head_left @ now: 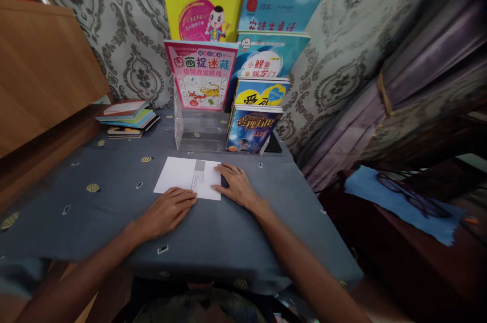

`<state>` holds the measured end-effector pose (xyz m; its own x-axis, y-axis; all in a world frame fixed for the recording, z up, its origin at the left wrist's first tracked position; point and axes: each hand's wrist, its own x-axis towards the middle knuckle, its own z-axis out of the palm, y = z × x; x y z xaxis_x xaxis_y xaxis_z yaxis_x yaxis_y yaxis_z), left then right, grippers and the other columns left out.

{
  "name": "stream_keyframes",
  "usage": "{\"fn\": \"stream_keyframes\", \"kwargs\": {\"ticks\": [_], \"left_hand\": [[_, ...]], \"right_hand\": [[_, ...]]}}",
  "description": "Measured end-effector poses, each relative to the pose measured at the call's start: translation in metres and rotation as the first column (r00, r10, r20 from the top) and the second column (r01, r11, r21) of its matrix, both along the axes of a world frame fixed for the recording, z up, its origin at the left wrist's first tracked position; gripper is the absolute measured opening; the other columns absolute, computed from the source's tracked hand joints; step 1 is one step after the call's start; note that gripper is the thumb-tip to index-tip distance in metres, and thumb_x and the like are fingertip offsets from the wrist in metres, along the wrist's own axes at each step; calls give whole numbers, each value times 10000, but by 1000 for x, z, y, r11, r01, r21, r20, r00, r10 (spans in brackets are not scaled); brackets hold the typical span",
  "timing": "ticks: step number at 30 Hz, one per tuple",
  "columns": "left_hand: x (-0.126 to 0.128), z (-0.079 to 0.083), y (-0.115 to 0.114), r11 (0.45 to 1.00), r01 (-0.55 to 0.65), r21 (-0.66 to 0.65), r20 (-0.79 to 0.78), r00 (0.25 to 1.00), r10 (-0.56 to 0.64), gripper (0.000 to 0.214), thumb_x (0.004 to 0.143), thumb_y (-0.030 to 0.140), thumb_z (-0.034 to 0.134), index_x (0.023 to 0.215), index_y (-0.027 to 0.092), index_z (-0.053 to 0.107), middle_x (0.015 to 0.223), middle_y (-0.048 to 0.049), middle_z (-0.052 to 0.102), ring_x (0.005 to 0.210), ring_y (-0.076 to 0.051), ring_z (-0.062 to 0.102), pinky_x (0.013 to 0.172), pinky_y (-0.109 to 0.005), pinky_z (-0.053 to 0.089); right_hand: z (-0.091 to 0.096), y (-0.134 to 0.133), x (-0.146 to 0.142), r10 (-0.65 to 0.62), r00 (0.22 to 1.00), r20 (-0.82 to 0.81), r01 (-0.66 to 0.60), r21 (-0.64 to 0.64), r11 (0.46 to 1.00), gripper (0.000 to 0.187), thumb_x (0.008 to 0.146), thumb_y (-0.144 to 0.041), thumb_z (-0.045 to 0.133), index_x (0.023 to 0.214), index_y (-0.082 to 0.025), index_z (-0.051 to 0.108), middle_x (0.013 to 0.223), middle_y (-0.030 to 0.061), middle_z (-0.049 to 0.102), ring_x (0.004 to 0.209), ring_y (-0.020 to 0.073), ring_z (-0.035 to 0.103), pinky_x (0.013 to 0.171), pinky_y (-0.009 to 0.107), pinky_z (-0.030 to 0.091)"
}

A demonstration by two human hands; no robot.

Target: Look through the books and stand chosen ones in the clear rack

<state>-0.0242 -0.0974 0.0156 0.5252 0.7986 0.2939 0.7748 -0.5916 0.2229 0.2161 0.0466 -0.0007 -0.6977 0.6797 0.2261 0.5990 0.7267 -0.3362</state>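
Paper (184, 176), mid-frame, is pinned by my left hand (167, 214) and right hand (236, 187), both spread flat; uneven pressure could skid it.

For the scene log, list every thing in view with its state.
white paper: flat on the table
left hand: open, fingers on its near edge
right hand: open, on its right edge
book stack: closed, lying flat
rack books: closed, standing upright
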Motion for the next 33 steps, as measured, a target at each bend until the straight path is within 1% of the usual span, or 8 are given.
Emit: {"fn": "stream_keyframes", "kwargs": {"ticks": [8, 13, 18, 20, 23, 27, 30, 33], "left_hand": [[-54, -8, -9, 987, -150, 60, 60, 987, 147, 357, 990, 259, 415, 1261, 257, 646, 1249, -64, 694, 1163, -215, 641, 1013, -430, 508], [-66, -13, -9, 962, -264, 73, 27, 964, 263, 352, 1000, 353, 409, 1200, 235, 673, 1255, -74, 689, 1162, -230, 636, 1002, -427, 511], [-74, -14, 0, 937, -350, 10, -97, 932, 349, 457, 975, 505, 447, 1336, 253, 573, 1431, -103, 560, 1293, -275, 534, 1036, -488, 457], [-76, -8, 5, 934, -353, -58, -149, 928, 342, 519, 959, 545, 460, 1391, 264, 525, 1480, -112, 508, 1344, -286, 485, 1067, -498, 421], [-77, 8, 15, 915, -349, -202, -239, 924, 299, 589, 936, 561, 487, 1453, 283, 459, 1535, -114, 437, 1400, -301, 416, 1120, -499, 349], [-68, 33, 29, 865, -346, -365, -332, 916, 226, 594, 899, 470, 551, 1463, 315, 448, 1561, -102, 398, 1423, -329, 380, 1136, -511, 304], [-58, 47, 36, 851, -325, -414, -376, 912, 165, 639, 855, 368, 605, 1469, 314, 438, 1561, -108, 396, 1411, -326, 402, 1121, -477, 326], [-48, 52, 40, 849, -318, -422, -425, 897, 124, 702, 824, 255, 613, 1492, 291, 401, 1545, -135, 417, 1380, -326, 445, 1099, -461, 354]], "right_hand": [[5, -5, -2, 13, 999, 48, -14, 22, 1000, 482, 915, -421, 624, 1337, -192, 576, 1451, 149, 532, 1385, 304, 425, 1122, 535, 316], [10, -16, -8, 119, 991, 58, -122, 54, 991, 383, 950, -351, 573, 1297, -194, 612, 1425, 138, 558, 1391, 290, 422, 1143, 532, 298], [13, -30, -18, 192, 977, 91, -197, 58, 979, 479, 947, -469, 563, 1330, -184, 591, 1435, 153, 541, 1410, 313, 398, 1166, 524, 279], [13, -32, -19, 194, 975, 108, -201, 55, 978, 533, 934, -519, 564, 1352, -189, 573, 1448, 155, 526, 1420, 318, 383, 1172, 524, 273], [12, -33, -20, 197, 973, 116, -202, 38, 979, 604, 917, -574, 560, 1381, -188, 548, 1466, 161, 505, 1431, 324, 365, 1176, 535, 263], [11, -31, -20, 196, 974, 118, -199, 18, 980, 636, 905, -582, 574, 1390, -171, 544, 1473, 180, 493, 1435, 334, 358, 1183, 541, 250], [11, -31, -20, 192, 975, 109, -194, 7, 981, 637, 894, -578, 594, 1394, -188, 542, 1482, 172, 486, 1436, 330, 358, 1184, 538, 252], [12, -32, -20, 189, 977, 101, -188, -15, 982, 655, 887, -574, 608, 1403, -178, 534, 1498, 175, 466, 1450, 331, 334, 1193, 532, 240]]}}
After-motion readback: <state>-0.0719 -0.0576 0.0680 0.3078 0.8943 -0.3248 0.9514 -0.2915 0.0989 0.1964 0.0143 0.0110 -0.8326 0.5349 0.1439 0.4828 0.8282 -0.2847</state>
